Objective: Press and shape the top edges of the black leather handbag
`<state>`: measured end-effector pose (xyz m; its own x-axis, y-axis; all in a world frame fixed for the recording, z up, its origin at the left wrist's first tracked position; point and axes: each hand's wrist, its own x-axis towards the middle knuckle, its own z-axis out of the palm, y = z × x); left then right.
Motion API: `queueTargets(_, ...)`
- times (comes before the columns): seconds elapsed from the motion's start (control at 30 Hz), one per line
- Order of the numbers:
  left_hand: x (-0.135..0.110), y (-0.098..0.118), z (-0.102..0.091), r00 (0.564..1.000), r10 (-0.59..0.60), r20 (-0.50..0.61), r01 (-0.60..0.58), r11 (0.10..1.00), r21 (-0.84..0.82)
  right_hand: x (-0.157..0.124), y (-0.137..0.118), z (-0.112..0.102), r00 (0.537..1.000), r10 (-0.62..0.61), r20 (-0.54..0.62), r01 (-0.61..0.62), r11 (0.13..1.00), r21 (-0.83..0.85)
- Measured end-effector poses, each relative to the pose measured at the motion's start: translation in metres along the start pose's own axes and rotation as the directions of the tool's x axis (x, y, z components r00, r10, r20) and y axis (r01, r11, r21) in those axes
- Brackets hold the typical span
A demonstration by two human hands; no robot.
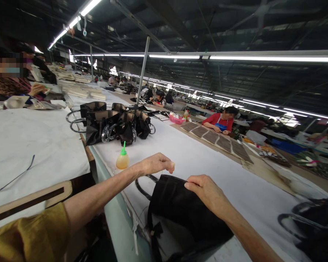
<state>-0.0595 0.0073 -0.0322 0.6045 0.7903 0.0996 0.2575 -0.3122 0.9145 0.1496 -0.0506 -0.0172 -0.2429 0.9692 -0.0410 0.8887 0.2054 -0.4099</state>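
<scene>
A black bag (pixel 180 214) with a looped black handle lies on the white table (pixel 196 160) in front of me. My right hand (pixel 206 191) rests on its upper edge, fingers curled and pinching the fabric. My left hand (pixel 155 163) hovers just above the bag's far edge, fingers closed in a loose fist, with something small and pale showing at the fingertips. A small yellow squeeze bottle (pixel 122 159) with a green nozzle stands upright just left of my left hand.
A cluster of black bags (pixel 116 123) with clear ring handles sits farther up the table. A person in red (pixel 221 122) works over brown panels (pixel 218 140) across it. More black bags (pixel 314 218) lie at right. Another person (pixel 11 83) sits far left behind a white cloth table (pixel 32 142).
</scene>
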Motion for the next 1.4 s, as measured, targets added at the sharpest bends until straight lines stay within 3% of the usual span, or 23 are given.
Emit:
queueTargets(0.17, -0.007, -0.011, 0.01, 0.998, -0.039, 0.039, 0.039, 0.999, -0.012, 0.001, 0.001, 0.001, 1.0, 0.014, 0.005, -0.014, 1.0, -0.003)
queueTargets(0.47, -0.001, -0.01, 0.027, 0.999, -0.012, -0.047, 0.015, 0.997, 0.072, 0.0, -0.002, 0.002, 0.999, 0.035, 0.006, -0.035, 0.999, -0.006)
queueTargets(0.83, -0.001, -0.017, 0.032, 0.99, 0.115, -0.087, -0.104, 0.987, 0.119, 0.007, -0.01, -0.001, 0.999, -0.029, 0.028, 0.028, 0.999, 0.027)
queueTargets(1.03, -0.006, -0.012, 0.025, 0.993, 0.098, -0.065, -0.092, 0.993, 0.079, 0.01, -0.017, 0.009, 0.999, -0.022, -0.036, 0.021, 0.999, -0.031)
queueTargets(1.23, -0.017, -0.016, 0.005, 0.996, -0.013, -0.092, 0.001, 0.991, -0.137, 0.009, -0.019, 0.009, 0.999, -0.018, -0.043, 0.016, 0.998, -0.059)
queueTargets(1.4, -0.026, -0.021, 0.007, 0.998, -0.001, -0.055, -0.004, 0.997, -0.078, 0.009, -0.016, 0.01, 0.999, -0.016, -0.035, 0.014, 0.998, -0.058)
